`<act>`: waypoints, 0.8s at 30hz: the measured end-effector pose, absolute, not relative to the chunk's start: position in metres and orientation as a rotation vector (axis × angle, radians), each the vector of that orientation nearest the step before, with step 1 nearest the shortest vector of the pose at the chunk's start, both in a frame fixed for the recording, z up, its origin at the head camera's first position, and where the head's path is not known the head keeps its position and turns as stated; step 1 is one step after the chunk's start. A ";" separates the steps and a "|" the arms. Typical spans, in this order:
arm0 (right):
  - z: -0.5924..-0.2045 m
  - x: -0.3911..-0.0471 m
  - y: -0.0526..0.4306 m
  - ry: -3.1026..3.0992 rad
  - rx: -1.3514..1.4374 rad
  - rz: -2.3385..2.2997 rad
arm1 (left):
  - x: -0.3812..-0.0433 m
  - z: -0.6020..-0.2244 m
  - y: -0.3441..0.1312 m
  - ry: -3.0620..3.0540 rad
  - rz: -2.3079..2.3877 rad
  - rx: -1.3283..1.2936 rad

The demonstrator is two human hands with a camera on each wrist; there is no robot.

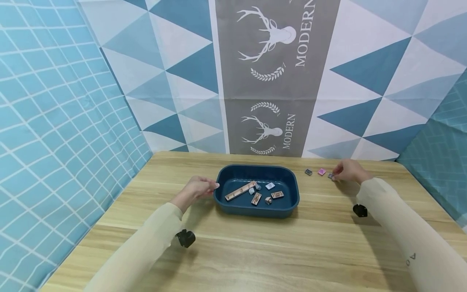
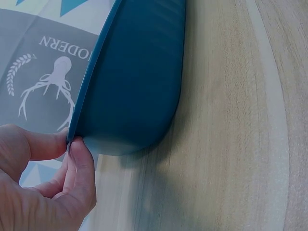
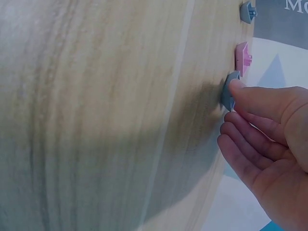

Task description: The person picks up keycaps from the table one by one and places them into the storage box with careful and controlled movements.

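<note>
My left hand (image 1: pixel 198 187) pinches the left rim of a dark blue plastic basin (image 1: pixel 240 209) between thumb and fingers; the left wrist view shows this grip on the rim (image 2: pixel 91 62) up close. Inside the basin lie a long wooden strip (image 1: pixel 240 191) and several small wooden and pale pieces. To the right of the basin, my right hand (image 1: pixel 348 171) pinches a small grey-blue plastic piece (image 3: pixel 228 93), somewhat boat-shaped, at the table surface. Its index fingertip is partly hidden behind the thumb. Beside it stand a similar pink piece (image 3: pixel 242 58) and another grey-blue piece (image 3: pixel 248 12).
The wood-grain table (image 1: pixel 255 251) runs back to a patterned cloth wall (image 1: pixel 262 89) with deer prints. A blue checked cloth (image 1: pixel 54 121) borders the left side. A dark wrist camera (image 1: pixel 186 238) hangs below each sleeve.
</note>
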State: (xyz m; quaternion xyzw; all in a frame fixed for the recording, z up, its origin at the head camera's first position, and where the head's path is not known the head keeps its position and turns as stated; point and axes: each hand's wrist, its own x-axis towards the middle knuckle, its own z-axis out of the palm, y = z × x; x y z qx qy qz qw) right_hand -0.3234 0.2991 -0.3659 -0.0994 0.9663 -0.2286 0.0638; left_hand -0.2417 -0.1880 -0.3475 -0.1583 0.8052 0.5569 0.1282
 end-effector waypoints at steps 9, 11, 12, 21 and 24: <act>-0.374 -0.327 0.302 2.914 -0.315 -0.716 | -0.241 -0.347 -0.188 2.330 1.644 -0.435; -0.375 -0.327 0.302 2.921 -0.322 -0.710 | -0.240 -0.346 -0.187 2.330 1.643 -0.436; -0.375 -0.326 0.301 2.926 -0.324 -0.707 | -0.241 -0.346 -0.187 2.330 1.641 -0.437; -0.373 -0.323 0.300 2.934 -0.356 -0.700 | -0.240 -0.346 -0.187 2.328 1.634 -0.444; -0.371 -0.323 0.301 2.938 -0.369 -0.692 | -0.240 -0.346 -0.187 2.331 1.630 -0.448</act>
